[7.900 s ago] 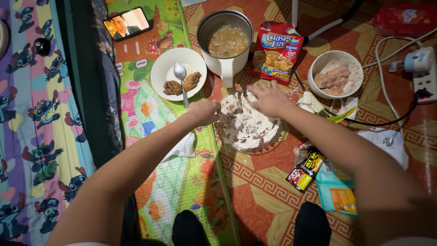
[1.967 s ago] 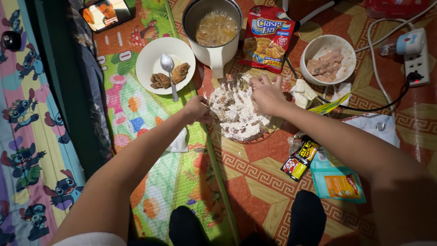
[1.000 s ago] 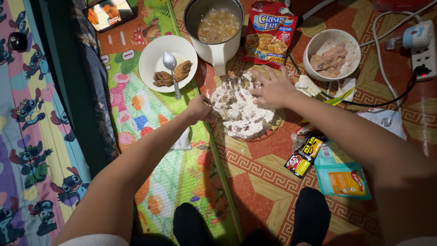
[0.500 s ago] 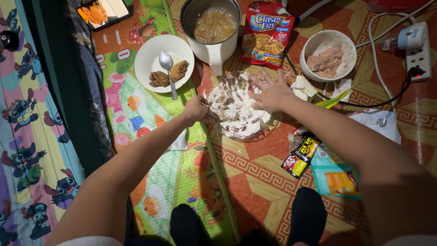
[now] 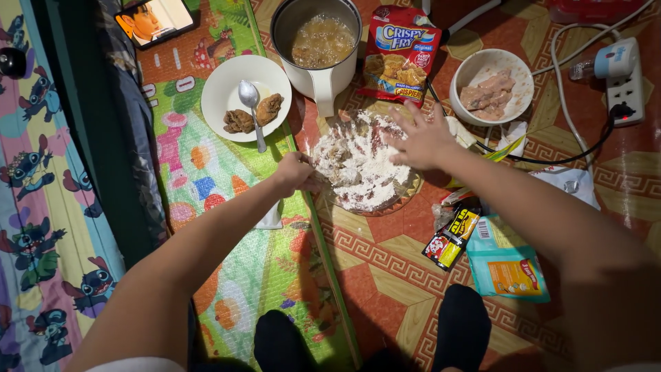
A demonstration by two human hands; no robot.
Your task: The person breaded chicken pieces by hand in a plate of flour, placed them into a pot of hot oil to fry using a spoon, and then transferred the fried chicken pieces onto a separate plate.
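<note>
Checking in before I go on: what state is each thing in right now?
Left hand: closed, at the dish's edge.
Right hand: open, fingers spread over the flour.
Flour dish: heaped with floured pieces.
Pot: uncovered, holding brownish liquid.
White plate: two fried pieces, spoon resting.
Breading packet: lying flat.
Power strip: plug inserted.

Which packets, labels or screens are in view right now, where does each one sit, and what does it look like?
Breading mix pouch: red, upright rectangle, between the pot and the bowl of raw meat.
Small sachet: black, yellow and red, on the floor right of the floured plate.
Teal packet: flat, orange panel, beside the small sachet.
Phone: lit screen, top left on the mat.
</note>
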